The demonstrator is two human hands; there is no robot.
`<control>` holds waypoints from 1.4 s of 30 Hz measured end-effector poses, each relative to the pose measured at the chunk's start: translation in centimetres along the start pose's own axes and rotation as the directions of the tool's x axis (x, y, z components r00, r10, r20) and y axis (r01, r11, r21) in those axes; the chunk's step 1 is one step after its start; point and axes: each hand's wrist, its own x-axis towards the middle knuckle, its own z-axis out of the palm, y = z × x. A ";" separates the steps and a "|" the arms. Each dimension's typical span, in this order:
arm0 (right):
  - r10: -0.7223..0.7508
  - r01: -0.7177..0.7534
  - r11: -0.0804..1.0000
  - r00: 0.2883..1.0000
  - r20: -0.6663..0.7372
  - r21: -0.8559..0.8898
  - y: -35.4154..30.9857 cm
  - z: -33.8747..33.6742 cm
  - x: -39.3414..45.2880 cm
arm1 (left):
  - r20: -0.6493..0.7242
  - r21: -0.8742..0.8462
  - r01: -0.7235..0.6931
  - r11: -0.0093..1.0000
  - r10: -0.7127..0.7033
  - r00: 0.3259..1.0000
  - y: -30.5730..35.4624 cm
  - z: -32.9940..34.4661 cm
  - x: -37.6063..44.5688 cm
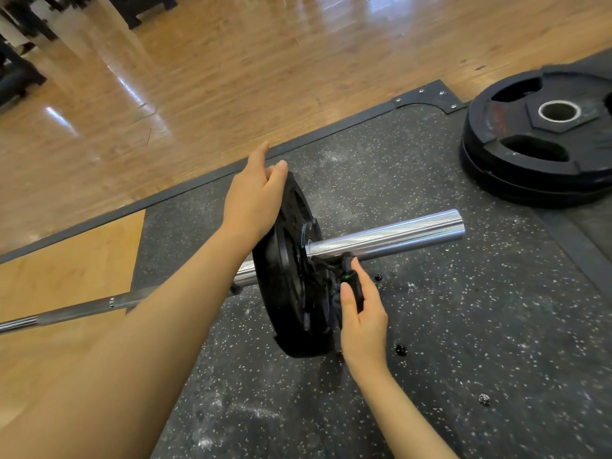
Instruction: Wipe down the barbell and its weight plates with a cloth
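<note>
- No readable writing on the weight plate point(291, 270) loaded upright on the barbell point(384, 238).
- Left hand point(253, 197) rests straight-fingered on the plate's top rim.
- Right hand point(362, 313) pinches a dark cloth point(351, 283) against the plate's face, below the sleeve.

The plate point(291, 270) on the bar is matt black. The sleeve point(387, 238) is bright chrome, mirror-like, with pale streaks of reflected light; the shaft point(66, 313) is a duller steel grey. The cloth point(351, 286) is black, with a small green spot on it. The stacked plates point(536, 137) are black with a silver ring round the centre hole and a faint reddish mark on the face. The mat point(463, 309) is dark grey, speckled all over with white flecks and smeared with whitish dust. Its frame point(424, 97) is dark grey. The floor point(231, 61) is honey-brown wood with glossy white glare; the inset panel point(66, 260) is lighter tan.
</note>
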 end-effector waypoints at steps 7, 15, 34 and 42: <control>-0.495 0.441 0.738 0.868 0.035 -0.511 -3.4 -0.2 5.2 | 0.040 -0.012 0.015 1.000 -0.015 0.999 0.1 0.0 0.5; -0.517 0.482 0.462 0.828 0.215 -0.745 -3.1 0.6 11.2 | 0.064 -0.033 0.052 0.998 -0.050 0.997 0.1 0.0 1.1; -0.219 0.234 0.472 0.965 0.144 -0.850 -22.8 -0.8 2.8 | 0.437 0.166 -0.047 0.985 -0.031 0.899 6.4 -10.2 -2.2; -0.221 0.248 0.423 0.961 0.167 -0.872 -41.4 -1.3 -3.7 | 0.492 0.203 -0.100 0.974 -0.013 0.871 17.0 -24.9 -3.6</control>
